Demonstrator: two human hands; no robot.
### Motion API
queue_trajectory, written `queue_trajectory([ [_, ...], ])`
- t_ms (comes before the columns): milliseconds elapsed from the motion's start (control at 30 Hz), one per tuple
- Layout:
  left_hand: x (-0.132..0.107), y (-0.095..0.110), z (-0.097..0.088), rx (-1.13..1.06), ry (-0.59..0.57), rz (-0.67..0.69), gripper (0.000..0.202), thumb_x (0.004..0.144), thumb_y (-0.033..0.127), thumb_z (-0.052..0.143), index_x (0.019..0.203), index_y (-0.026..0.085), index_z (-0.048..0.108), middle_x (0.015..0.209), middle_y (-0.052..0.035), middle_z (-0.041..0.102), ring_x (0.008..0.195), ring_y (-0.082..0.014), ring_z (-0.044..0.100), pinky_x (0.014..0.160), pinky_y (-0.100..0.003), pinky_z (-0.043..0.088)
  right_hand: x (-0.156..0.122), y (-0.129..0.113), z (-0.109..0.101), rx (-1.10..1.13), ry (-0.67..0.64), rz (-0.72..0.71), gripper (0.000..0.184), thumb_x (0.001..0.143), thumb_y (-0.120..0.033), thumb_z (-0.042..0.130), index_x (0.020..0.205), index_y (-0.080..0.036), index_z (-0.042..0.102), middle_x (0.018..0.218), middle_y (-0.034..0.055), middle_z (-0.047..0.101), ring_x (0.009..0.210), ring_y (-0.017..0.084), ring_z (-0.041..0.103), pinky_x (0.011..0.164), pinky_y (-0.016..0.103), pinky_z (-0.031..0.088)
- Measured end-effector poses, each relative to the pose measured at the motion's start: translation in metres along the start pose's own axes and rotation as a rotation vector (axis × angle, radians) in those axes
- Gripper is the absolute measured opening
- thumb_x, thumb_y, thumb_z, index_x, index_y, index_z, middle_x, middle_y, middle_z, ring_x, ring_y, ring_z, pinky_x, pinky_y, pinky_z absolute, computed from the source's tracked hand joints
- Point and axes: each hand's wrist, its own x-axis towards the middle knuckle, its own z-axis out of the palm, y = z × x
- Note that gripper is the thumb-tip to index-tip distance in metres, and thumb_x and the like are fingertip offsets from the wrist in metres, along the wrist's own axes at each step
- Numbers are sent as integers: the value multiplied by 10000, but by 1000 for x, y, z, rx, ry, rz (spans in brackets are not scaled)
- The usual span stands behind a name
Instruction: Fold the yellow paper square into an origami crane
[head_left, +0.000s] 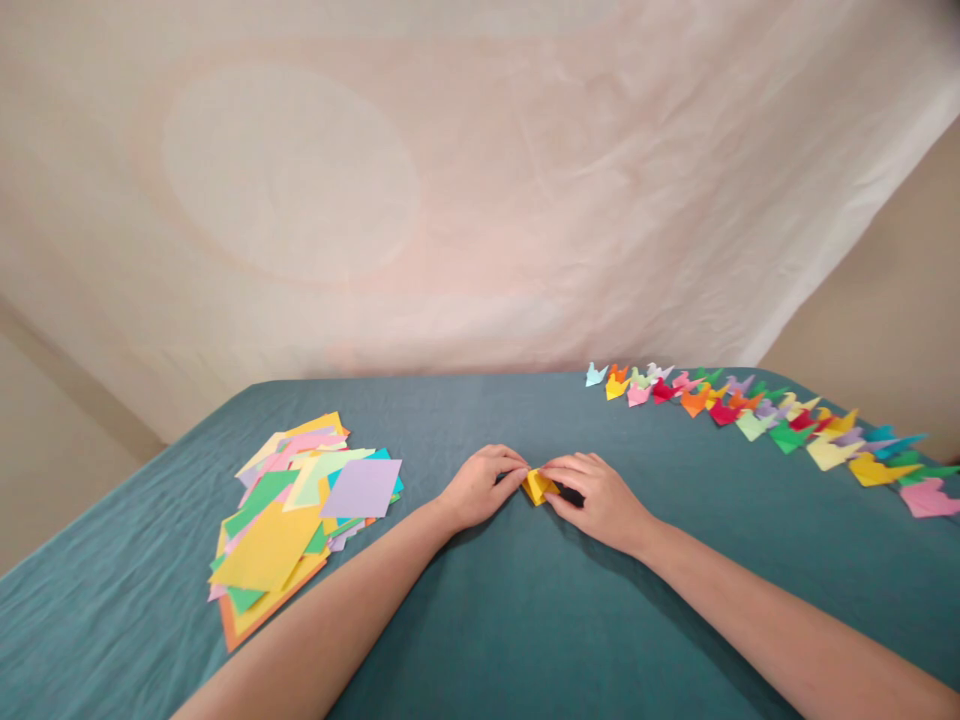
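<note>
A small folded piece of yellow paper (538, 486) lies on the teal cloth between my two hands, near the middle of the table. My left hand (480, 487) pinches its left side with curled fingers. My right hand (596, 497) pinches its right side, fingers bent and pressed on the paper. Both forearms rest on the cloth.
A loose pile of coloured paper squares (296, 510) lies at the left, a lilac sheet (362, 488) on top. A curved row of several folded paper cranes (780, 420) runs along the back right edge. The teal-covered table (480, 620) stands against a pale draped cloth (480, 200).
</note>
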Motion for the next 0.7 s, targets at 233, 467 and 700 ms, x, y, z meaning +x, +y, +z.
queue_trajectory([
  [233, 0, -2, 1, 11, 4, 9, 258, 907, 290, 439, 963, 180, 666, 970, -55, 647, 943, -167, 568, 898, -289, 413, 0, -1, -1, -17, -13, -10, 207, 884, -273, 494, 1035, -223, 628, 1030, 52, 659, 887, 196, 569, 797, 349, 400],
  [467, 0, -3, 1, 6, -1, 7, 238, 896, 274, 460, 984, 186, 663, 986, -51, 648, 955, -168, 567, 909, -294, 412, 2, 2, 1, 17, 14, -2, 233, 915, -267, 436, 1022, -234, 640, 1008, 49, 667, 886, 190, 581, 802, 348, 420],
  [700, 0, -1, 0, -17, -24, 7, 206, 867, 282, 510, 971, 218, 676, 1010, -36, 640, 960, -168, 568, 912, -298, 415, 5, 4, 9, 89, 72, 114, 228, 886, -260, 472, 1019, -239, 656, 958, 49, 667, 859, 184, 600, 794, 333, 453],
])
